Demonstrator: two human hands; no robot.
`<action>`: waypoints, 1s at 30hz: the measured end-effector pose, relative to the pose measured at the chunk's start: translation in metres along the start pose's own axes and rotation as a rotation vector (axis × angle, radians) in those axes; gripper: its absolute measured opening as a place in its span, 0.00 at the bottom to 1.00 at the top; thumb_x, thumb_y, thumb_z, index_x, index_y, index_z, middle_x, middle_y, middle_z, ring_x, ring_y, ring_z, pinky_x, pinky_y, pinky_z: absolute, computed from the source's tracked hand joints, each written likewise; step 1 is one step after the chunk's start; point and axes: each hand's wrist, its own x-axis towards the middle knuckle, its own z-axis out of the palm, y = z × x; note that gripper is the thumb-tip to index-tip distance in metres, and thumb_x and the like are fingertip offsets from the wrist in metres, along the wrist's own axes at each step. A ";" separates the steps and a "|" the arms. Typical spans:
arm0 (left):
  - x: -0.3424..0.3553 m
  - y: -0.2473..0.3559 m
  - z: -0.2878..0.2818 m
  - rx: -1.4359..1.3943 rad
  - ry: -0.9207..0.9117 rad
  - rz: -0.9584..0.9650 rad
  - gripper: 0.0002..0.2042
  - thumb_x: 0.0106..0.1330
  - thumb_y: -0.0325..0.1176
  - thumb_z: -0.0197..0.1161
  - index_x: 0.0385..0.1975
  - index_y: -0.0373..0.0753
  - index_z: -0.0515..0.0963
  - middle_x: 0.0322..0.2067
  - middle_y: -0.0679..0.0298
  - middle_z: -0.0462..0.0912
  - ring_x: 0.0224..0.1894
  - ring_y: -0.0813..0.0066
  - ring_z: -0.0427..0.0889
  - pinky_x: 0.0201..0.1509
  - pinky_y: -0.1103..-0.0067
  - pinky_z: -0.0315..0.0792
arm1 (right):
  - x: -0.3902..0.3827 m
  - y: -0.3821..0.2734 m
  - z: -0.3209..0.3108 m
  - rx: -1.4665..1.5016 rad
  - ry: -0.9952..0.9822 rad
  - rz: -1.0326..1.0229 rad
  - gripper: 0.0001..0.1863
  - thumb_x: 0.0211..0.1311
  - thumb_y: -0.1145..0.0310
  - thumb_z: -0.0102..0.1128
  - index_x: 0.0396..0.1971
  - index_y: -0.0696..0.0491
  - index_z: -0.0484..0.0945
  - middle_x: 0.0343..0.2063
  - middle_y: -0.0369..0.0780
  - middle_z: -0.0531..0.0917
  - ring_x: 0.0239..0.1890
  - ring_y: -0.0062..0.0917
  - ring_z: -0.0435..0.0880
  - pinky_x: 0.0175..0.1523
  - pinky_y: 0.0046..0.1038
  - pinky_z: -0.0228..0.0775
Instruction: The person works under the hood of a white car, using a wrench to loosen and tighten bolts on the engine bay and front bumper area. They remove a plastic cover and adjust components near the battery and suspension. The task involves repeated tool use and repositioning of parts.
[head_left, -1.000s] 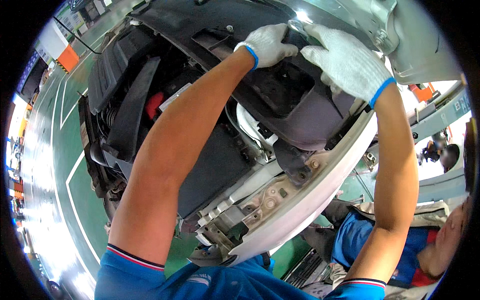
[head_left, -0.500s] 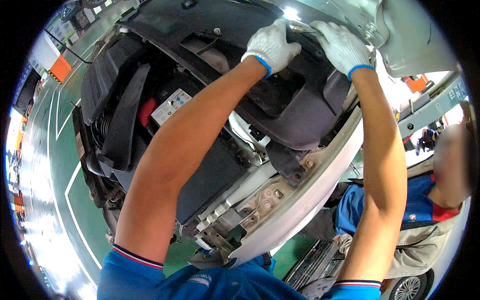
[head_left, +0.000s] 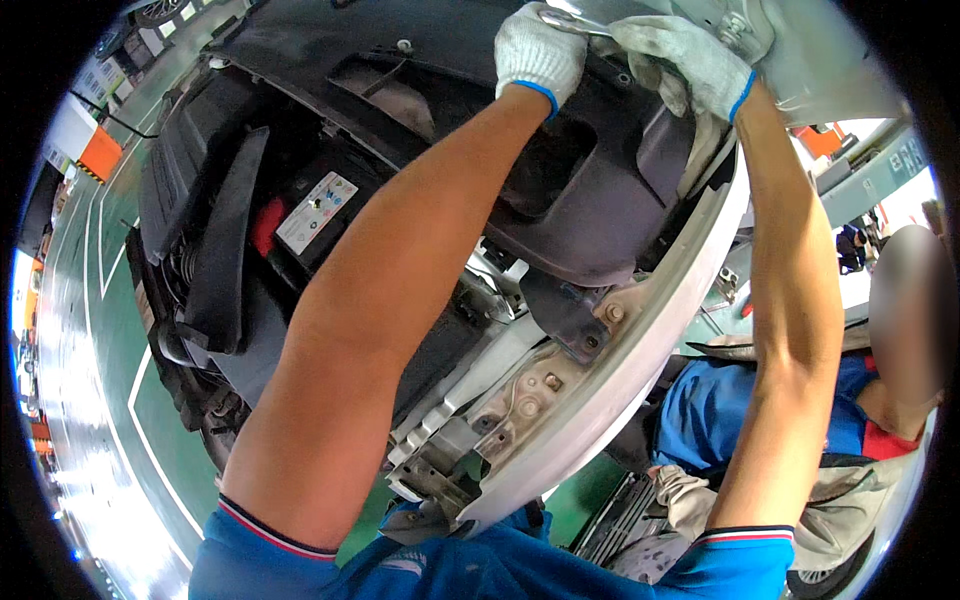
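Note:
Both my hands wear white knit gloves with blue cuffs and reach over the front of a car's engine bay. My left hand (head_left: pixel 540 58) is closed around the rounded end of a shiny silver wrench (head_left: pixel 577 22), at the far edge of a black plastic cover (head_left: pixel 590 225). To its right, my right hand (head_left: pixel 690 62) pinches the other end of the wrench, its lower fingers curled over the cover. What lies under the wrench is hidden by the left glove.
A battery with a white label (head_left: pixel 316 212) and a red cap sits left of my left forearm. The white fender (head_left: pixel 640 385) curves along the right. A co-worker in a blue shirt (head_left: pixel 700 420) is close by on the right, beside a silver grille (head_left: pixel 620 510).
My hands sit higher in the view, and more of the wrench shows between them. The right hand has turned, its fingers now curled. The view has shifted slightly.

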 end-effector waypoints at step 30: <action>0.011 -0.019 -0.004 0.196 -0.103 0.190 0.15 0.65 0.32 0.68 0.47 0.30 0.80 0.37 0.51 0.88 0.35 0.63 0.90 0.33 0.68 0.88 | -0.019 -0.006 0.015 0.105 0.138 0.022 0.27 0.71 0.42 0.59 0.31 0.54 0.82 0.11 0.26 0.65 0.08 0.11 0.56 0.13 0.18 0.49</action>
